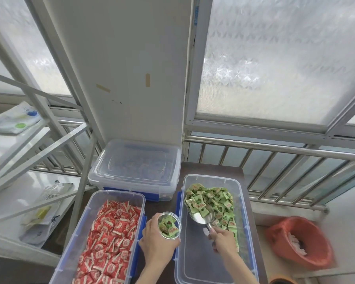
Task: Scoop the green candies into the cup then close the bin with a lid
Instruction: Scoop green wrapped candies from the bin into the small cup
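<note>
1. A bin of red candies (111, 238) is sitting left of the open bin (245, 222); a lidded bin (135, 171) is standing behind, and an orange basket (301, 242) is sitting to the right.
2. Wrapper print is showing too blurred to read.
3. The left hand (158, 240) is gripping a clear cup (169, 225) holding green candies (211, 199), between the bins.
4. The right hand (223, 239) is clasping a metal scoop (202, 216) inside the open bin.

The green candies (210, 199) wear pale green wrappers with a darker green and red mark. The bin (244, 222) is clear with blue side clips. The cup (169, 225) is clear, the scoop (203, 217) shiny silver. At the bench's left edge, red candies (111, 238) show red wrappers with white marks. The bench (211, 168) is dark brown. The basket (301, 242) is orange-red.
</note>
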The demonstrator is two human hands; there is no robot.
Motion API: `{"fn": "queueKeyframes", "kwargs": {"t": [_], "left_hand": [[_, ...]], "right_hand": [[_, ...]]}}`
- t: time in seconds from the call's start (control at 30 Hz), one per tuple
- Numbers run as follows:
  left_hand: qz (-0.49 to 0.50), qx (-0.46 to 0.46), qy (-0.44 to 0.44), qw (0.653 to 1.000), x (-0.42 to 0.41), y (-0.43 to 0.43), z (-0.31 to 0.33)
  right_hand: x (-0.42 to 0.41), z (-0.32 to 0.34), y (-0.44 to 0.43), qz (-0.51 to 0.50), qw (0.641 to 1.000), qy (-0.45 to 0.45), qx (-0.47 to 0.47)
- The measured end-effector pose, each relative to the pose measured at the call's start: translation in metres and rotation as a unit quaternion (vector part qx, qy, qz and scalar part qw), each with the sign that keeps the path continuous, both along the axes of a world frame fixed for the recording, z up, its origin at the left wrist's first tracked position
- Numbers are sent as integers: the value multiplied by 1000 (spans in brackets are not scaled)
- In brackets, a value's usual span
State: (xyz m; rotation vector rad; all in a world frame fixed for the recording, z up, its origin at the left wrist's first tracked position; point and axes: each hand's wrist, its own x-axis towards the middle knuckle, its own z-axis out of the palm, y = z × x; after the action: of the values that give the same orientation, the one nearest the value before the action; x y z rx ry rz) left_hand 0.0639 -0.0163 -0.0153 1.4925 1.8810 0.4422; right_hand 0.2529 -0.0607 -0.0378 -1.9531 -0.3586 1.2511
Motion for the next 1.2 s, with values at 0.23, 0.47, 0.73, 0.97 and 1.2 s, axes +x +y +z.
{"fn": "queueKeyframes", "kwargs": {"t": [0.23, 0.47, 0.73, 0.97, 1.2], "left_hand": [[-15, 34, -14, 999, -2, -1, -5], [-52, 84, 0, 995, -2, 0, -2], [-88, 164, -28, 982, -3, -3, 2], [-106, 193, 40, 975, -7, 5, -9], [-94, 165, 0, 982, -12, 5, -20]], "right_hand": [[30, 46, -40, 57, 997, 8, 53], [67, 134, -31, 310, 949, -22, 63], [16, 203, 39, 573, 745, -341, 13], [-47, 249, 54, 602, 637, -482, 6], [-42, 262, 43, 582, 627, -518, -3]]}}
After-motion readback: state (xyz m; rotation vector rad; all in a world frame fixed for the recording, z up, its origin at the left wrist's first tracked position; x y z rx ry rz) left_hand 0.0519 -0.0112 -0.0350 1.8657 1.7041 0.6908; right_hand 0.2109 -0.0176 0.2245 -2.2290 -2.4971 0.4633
